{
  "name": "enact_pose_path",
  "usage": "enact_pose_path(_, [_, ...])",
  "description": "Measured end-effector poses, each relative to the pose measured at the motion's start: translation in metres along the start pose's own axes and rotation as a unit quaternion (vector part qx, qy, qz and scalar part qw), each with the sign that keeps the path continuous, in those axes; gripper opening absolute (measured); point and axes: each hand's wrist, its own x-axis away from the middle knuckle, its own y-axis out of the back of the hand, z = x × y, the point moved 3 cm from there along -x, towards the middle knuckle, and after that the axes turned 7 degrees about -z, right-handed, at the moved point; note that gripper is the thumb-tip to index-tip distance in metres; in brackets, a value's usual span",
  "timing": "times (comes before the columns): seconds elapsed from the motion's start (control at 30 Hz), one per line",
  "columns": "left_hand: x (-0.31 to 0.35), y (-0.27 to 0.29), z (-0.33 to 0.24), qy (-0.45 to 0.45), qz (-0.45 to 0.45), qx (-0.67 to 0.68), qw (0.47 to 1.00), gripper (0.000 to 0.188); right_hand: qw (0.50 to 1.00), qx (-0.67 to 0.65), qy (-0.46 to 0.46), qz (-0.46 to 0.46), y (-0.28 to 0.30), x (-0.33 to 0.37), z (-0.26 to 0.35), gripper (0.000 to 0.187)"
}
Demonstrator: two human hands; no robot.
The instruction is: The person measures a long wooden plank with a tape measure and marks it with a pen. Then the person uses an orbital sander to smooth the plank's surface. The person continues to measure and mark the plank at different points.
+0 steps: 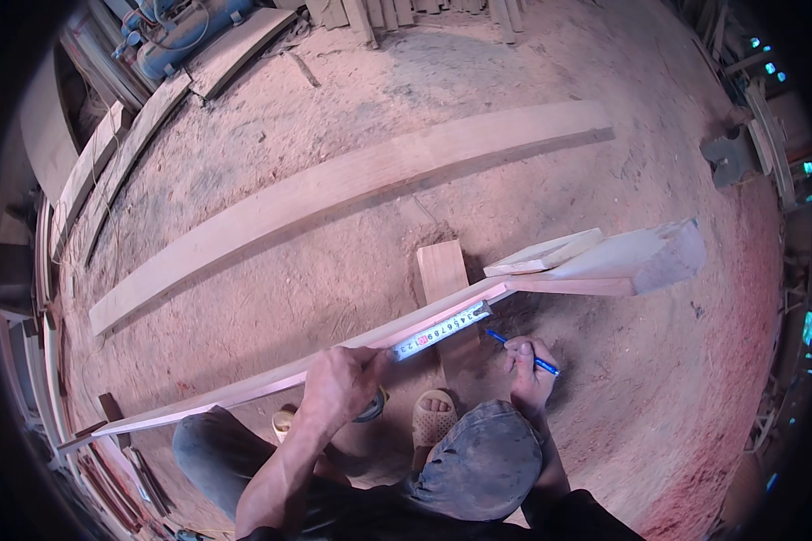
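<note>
Left hand (343,383) in the head view is closed on the tape (442,332), and thumb and fingers pinch its drawn-out blade. This blade lies along the near side of the board (244,388), which runs slantwise in front of the person's knees (483,464) and passes over the block (442,261). Right hand (530,374) grips the blue pen (546,366), whose tip is near the tape's free end, but apart from it. Beyond the board, one long plank (352,176) lies on the ground.
</note>
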Motion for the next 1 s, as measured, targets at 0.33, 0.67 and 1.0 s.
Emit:
enact_pose_path(0.33, [0.0010,0.0031,-0.0037,0.014,0.010,0.010,1.000,0.032,1.000,-0.011,0.002,-0.004,0.0041,-0.0020,-0.0016,0.021])
enact_pose_path(0.67, [0.0010,0.0033,-0.0033,0.005,0.009,0.010,1.000,0.031,0.999,-0.026,0.014,-0.011,0.0045,-0.0051,-0.0031,0.023])
enact_pose_path(1.0, [0.0007,0.0026,-0.0021,0.008,0.007,0.007,1.000,0.030,0.999,-0.019,0.014,-0.022,0.0072,-0.0071,-0.0037,0.024])
